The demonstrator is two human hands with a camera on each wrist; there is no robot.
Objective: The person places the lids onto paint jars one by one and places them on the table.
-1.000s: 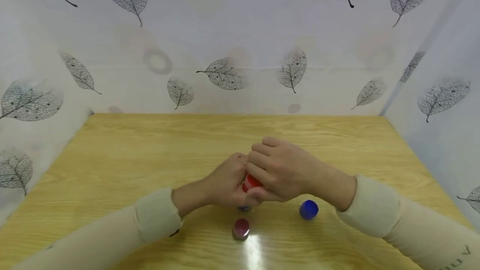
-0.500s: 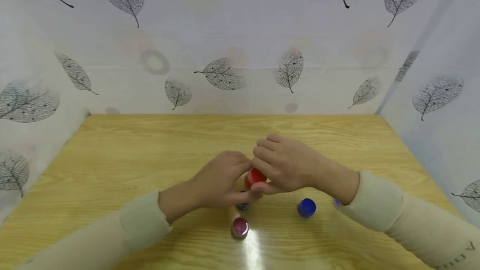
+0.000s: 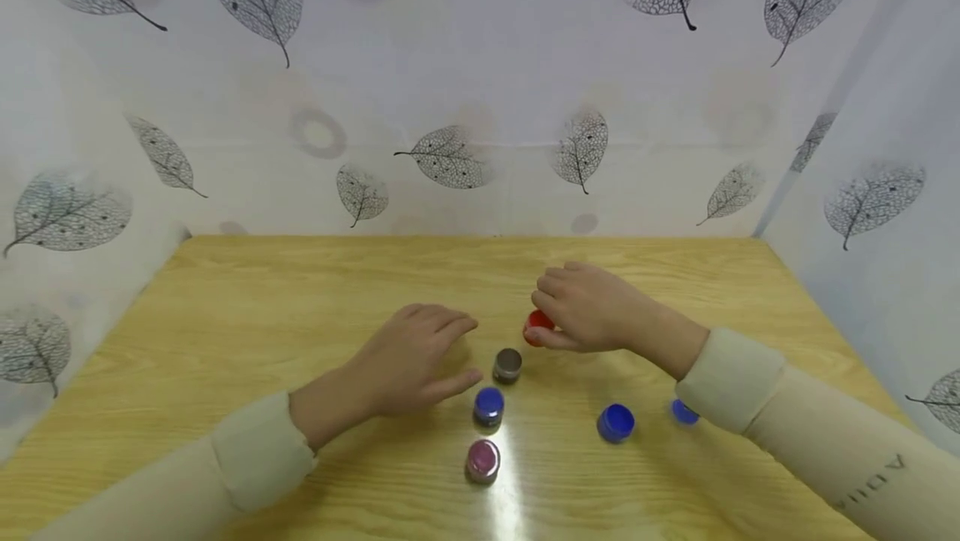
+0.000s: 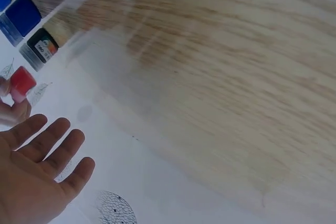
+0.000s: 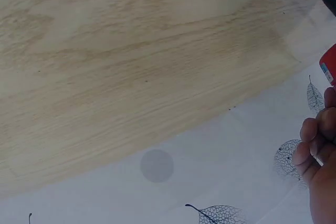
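My right hand (image 3: 600, 308) pinches a small red jar (image 3: 538, 328) between thumb and fingers, above the right-centre of the table. A label shows on the red jar (image 5: 328, 69) in the right wrist view. My left hand (image 3: 408, 362) holds nothing; its fingers are spread, palm showing in the left wrist view. Just right of its fingertips stands a dark jar (image 3: 507, 366), labelled on its side. Nearer me, a blue jar (image 3: 489, 406) and a purple-topped jar (image 3: 483, 461) continue that line.
A blue cup-shaped piece (image 3: 617, 423) stands to the right on the wooden table (image 3: 300, 291). Another blue piece (image 3: 685, 412) is partly hidden by the right wrist. Leaf-printed cloth (image 3: 510, 66) hangs behind and at both sides.
The hands have parted: the left has drawn away to the left with its fingers straightened, while the right has carried the red jar slightly right and farther away. The dark jar has come into view.
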